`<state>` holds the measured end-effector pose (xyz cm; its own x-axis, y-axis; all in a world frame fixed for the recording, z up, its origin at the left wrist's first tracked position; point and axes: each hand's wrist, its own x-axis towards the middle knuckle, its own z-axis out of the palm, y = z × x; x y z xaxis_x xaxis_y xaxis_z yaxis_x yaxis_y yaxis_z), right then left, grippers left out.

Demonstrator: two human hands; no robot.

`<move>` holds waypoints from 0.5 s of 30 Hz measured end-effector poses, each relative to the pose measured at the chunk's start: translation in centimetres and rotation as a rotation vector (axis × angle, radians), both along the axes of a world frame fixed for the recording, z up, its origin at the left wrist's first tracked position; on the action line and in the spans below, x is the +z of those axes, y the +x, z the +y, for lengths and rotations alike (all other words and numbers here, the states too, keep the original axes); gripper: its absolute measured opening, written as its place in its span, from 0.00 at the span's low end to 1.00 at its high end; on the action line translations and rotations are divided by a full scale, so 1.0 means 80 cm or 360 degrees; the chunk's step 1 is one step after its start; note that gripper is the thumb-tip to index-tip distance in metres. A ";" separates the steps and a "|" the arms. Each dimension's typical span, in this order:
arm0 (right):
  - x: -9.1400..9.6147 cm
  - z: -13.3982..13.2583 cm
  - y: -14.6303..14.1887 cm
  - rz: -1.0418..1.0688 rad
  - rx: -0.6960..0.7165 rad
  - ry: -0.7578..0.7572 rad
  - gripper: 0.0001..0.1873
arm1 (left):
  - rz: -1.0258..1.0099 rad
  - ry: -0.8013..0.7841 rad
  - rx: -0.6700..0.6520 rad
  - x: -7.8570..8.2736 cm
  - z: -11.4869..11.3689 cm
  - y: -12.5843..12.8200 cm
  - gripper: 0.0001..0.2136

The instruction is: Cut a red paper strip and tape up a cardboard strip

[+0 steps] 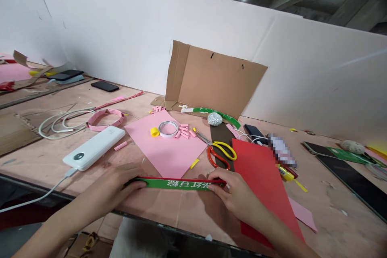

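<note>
A green strip [178, 184] with white printed characters and a red upper edge stretches level between my two hands, above the table's near edge. Its left end is pinched by my left hand [121, 185], thumb in front. My right hand [226, 187] grips the other end the same way. Just beyond my right hand lie scissors [219, 155] with one red and one yellow handle. A pink paper sheet [151, 145] rests past the strip, bearing a tape roll [168, 129], a yellow roll [155, 132] and several small pink rolls [183, 132]. Red paper [260, 177] lies partly under my right forearm.
At left are a white power bank [95, 149] with a cable, a pink band [105, 119] and a phone [105, 86]. A cardboard piece [217, 80] leans on the white wall, a patterned ball [215, 119] before it. A long dark panel [347, 173] lies at right.
</note>
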<state>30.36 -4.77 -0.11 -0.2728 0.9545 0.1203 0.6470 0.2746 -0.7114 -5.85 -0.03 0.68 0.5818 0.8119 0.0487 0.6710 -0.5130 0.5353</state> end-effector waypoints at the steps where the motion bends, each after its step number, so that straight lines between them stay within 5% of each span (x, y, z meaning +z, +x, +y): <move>1: 0.000 0.000 0.000 0.0005 -0.0001 -0.0014 0.05 | -0.0010 -0.0008 -0.0002 -0.001 0.000 0.000 0.12; 10: 0.021 0.000 0.008 0.0113 0.0038 -0.0145 0.06 | -0.0134 -0.0243 0.0204 0.015 0.001 -0.014 0.10; 15: 0.027 0.000 0.002 0.0349 -0.0062 -0.0464 0.07 | -0.0960 -0.0575 0.0647 0.014 0.001 -0.011 0.13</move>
<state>30.54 -4.74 2.08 -0.2336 0.9664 -0.1068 0.4766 0.0181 -0.8790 -6.71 0.06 1.78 0.1950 0.9797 -0.0457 0.3108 -0.0175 0.9503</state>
